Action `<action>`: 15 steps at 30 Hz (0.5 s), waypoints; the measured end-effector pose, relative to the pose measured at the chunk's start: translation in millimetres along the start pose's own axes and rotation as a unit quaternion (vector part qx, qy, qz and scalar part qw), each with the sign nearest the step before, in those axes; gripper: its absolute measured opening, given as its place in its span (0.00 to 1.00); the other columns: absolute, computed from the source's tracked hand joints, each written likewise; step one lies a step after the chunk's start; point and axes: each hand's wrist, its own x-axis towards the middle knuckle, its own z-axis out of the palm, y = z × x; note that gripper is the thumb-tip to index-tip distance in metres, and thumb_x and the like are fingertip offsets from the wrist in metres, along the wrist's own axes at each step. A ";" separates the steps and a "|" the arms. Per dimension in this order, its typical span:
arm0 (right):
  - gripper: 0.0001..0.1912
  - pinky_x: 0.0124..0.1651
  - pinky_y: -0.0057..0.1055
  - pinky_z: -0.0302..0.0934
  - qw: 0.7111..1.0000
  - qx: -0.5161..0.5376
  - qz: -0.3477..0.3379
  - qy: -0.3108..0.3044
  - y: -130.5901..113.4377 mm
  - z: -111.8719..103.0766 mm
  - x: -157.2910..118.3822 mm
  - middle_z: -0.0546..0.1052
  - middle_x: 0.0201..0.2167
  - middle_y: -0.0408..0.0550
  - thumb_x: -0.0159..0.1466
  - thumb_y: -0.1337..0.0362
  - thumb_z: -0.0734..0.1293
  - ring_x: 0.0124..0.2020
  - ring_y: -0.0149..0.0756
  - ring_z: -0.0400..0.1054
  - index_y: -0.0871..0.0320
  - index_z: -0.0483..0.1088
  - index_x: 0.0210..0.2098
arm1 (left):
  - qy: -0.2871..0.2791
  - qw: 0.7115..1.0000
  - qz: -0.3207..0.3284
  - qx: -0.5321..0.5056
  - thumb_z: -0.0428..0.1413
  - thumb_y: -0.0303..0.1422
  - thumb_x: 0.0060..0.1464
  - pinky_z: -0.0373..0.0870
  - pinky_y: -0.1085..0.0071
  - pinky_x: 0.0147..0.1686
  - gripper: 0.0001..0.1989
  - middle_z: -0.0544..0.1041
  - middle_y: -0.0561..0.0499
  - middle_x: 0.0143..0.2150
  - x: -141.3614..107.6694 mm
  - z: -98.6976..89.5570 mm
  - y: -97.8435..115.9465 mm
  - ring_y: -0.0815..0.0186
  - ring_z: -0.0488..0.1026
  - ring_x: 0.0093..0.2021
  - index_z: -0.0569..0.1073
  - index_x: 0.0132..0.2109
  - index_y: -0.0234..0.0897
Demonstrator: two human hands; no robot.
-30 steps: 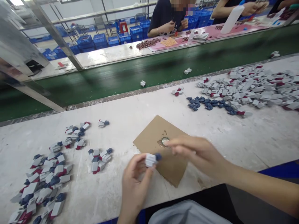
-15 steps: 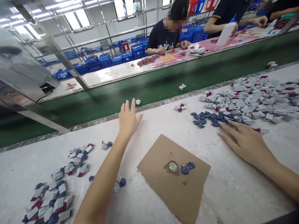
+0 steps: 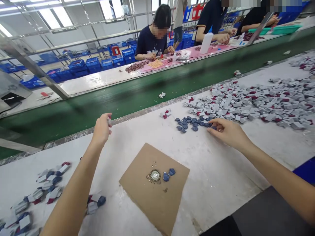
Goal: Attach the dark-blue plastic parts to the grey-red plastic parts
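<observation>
My left hand (image 3: 102,129) is raised near the table's far edge, closed on a small white and red piece (image 3: 109,120). On the right, my right hand (image 3: 227,132) has thumb and fingers together at the edge of a cluster of dark blue pieces (image 3: 195,124); what lies between the fingertips is too small to make out. Between my arms lies a brown cardboard sheet (image 3: 147,203). On it are a round ornament with a beaded rim (image 3: 155,176), two blue pieces (image 3: 166,176) and tiny bits.
A large pile of white and red pieces (image 3: 256,101) spreads at the right. White, blue and red pieces (image 3: 24,221) lie at the left. A green belt (image 3: 133,98) runs beyond the table (image 3: 209,209). People work across it, near a white bottle (image 3: 206,42).
The view has swung right. My left hand, open before, is now closed on a small piece. My right hand's fingers have drawn together at the blue pieces. A white piece has left the belt's near edge.
</observation>
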 end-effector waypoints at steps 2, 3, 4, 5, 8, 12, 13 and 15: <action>0.14 0.32 0.34 0.64 0.998 0.052 0.019 0.004 -9.2 0.6 -6.6 0.74 0.34 0.52 0.59 0.56 0.62 0.32 0.40 0.69 0.57 0.70 0.39 | -0.037 0.996 -0.051 -0.056 0.41 0.36 0.56 0.62 0.73 0.19 0.19 0.67 0.49 0.30 -43.6 -18.2 3.6 0.66 0.66 0.28 0.70 0.49 0.36; 0.14 0.32 0.35 0.65 0.997 0.077 0.025 0.000 -16.5 1.5 -12.1 0.74 0.35 0.52 0.58 0.55 0.63 0.34 0.40 0.70 0.57 0.71 0.38 | -0.054 0.991 -0.082 -0.095 0.44 0.37 0.55 0.60 0.75 0.18 0.19 0.66 0.50 0.30 -68.0 -24.5 5.9 0.67 0.65 0.28 0.69 0.50 0.36; 0.13 0.32 0.35 0.66 0.994 0.106 0.028 -0.012 -25.6 2.6 -18.6 0.75 0.35 0.51 0.57 0.55 0.64 0.35 0.41 0.71 0.57 0.71 0.37 | -0.069 0.975 -0.129 -0.166 0.49 0.39 0.53 0.58 0.76 0.17 0.19 0.66 0.51 0.30 -93.0 -28.5 8.4 0.68 0.65 0.29 0.69 0.51 0.37; 0.13 0.33 0.35 0.67 0.990 0.136 0.029 -0.033 -36.5 4.0 -25.8 0.75 0.36 0.51 0.57 0.55 0.64 0.36 0.41 0.71 0.56 0.71 0.38 | -0.067 0.954 -0.174 -0.234 0.53 0.40 0.50 0.56 0.78 0.17 0.21 0.66 0.52 0.30 -117.4 -30.0 10.8 0.69 0.64 0.29 0.69 0.51 0.37; 0.14 0.35 0.35 0.69 0.972 0.214 0.010 -0.092 -76.2 8.5 -46.7 0.75 0.39 0.52 0.57 0.56 0.65 0.38 0.41 0.71 0.56 0.70 0.40 | -0.040 0.891 -0.263 -0.367 0.61 0.39 0.43 0.55 0.81 0.16 0.26 0.68 0.54 0.29 -179.4 -20.3 15.7 0.74 0.62 0.25 0.69 0.50 0.37; 0.08 0.34 0.33 0.68 0.955 0.205 -0.132 -0.168 -125.8 17.6 -63.9 0.75 0.36 0.50 0.60 0.61 0.63 0.35 0.37 0.70 0.56 0.68 0.38 | 0.005 0.833 -0.304 -0.461 0.65 0.37 0.38 0.63 0.81 0.21 0.21 0.72 0.52 0.34 -224.8 4.6 16.0 0.74 0.66 0.28 0.74 0.42 0.36; 0.07 0.34 0.32 0.67 0.945 0.182 -0.193 -0.194 -134.8 21.1 -65.9 0.74 0.35 0.50 0.62 0.63 0.61 0.35 0.36 0.70 0.56 0.69 0.38 | 0.007 0.822 -0.315 -0.474 0.65 0.36 0.38 0.65 0.81 0.22 0.20 0.72 0.51 0.36 -230.6 8.6 16.1 0.73 0.68 0.31 0.74 0.41 0.37; 0.10 0.35 0.31 0.66 0.918 0.123 -0.303 -0.227 -147.9 29.6 -67.7 0.74 0.35 0.50 0.64 0.67 0.57 0.35 0.35 0.69 0.57 0.69 0.39 | -0.005 0.807 -0.328 -0.491 0.64 0.35 0.39 0.67 0.80 0.24 0.19 0.73 0.50 0.38 -238.2 12.2 17.1 0.69 0.70 0.36 0.74 0.43 0.39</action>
